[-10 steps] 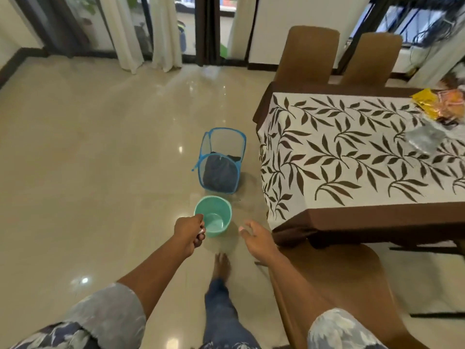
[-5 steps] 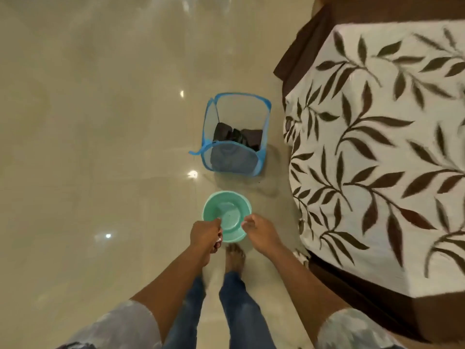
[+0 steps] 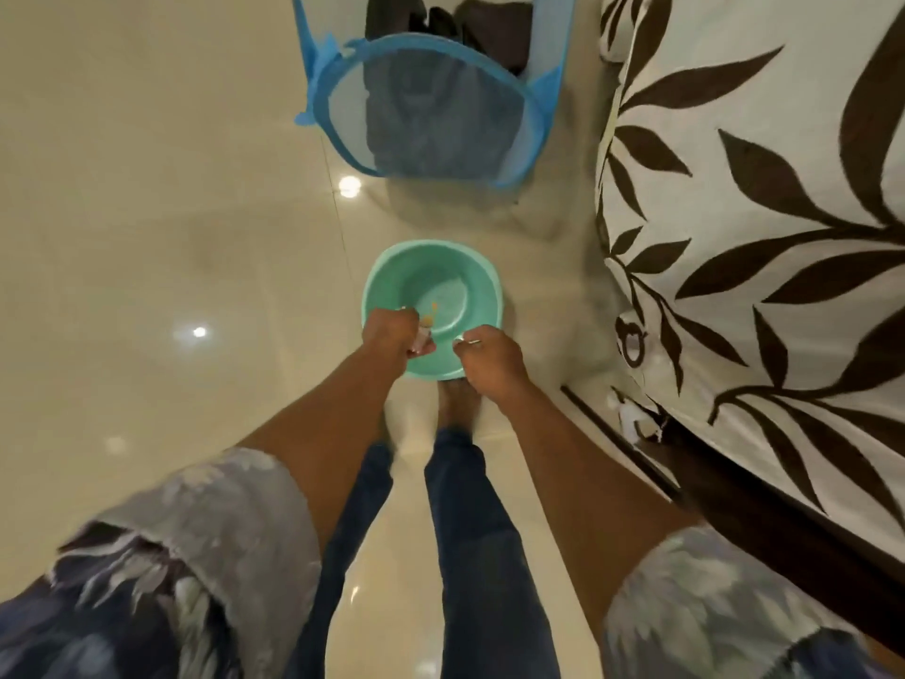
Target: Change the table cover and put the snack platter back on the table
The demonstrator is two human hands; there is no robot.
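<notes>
A teal plastic basin [image 3: 431,286] sits on the floor right in front of my feet, with a few orange crumbs inside. My left hand [image 3: 392,335] hovers over its near rim, fisted around a small pale scrap. My right hand [image 3: 489,360] is beside it over the same rim with its fingers curled in; whether it grips anything is unclear. At the right, the table's white cover with brown leaves [image 3: 759,198] hangs over a dark brown under-cloth [image 3: 734,512]. The snack platter is out of view.
A blue mesh laundry basket [image 3: 313,90] stands just beyond the basin, with dark cloth [image 3: 489,27] inside. Glossy beige floor tiles [image 3: 171,237] stretch to the left. The table's corner is close to my right arm.
I have bent down over the basin, so basin, basket and table edge fill more of the view. Both hands moved from short of the basin to over its near rim, and my right hand's fingers curled.
</notes>
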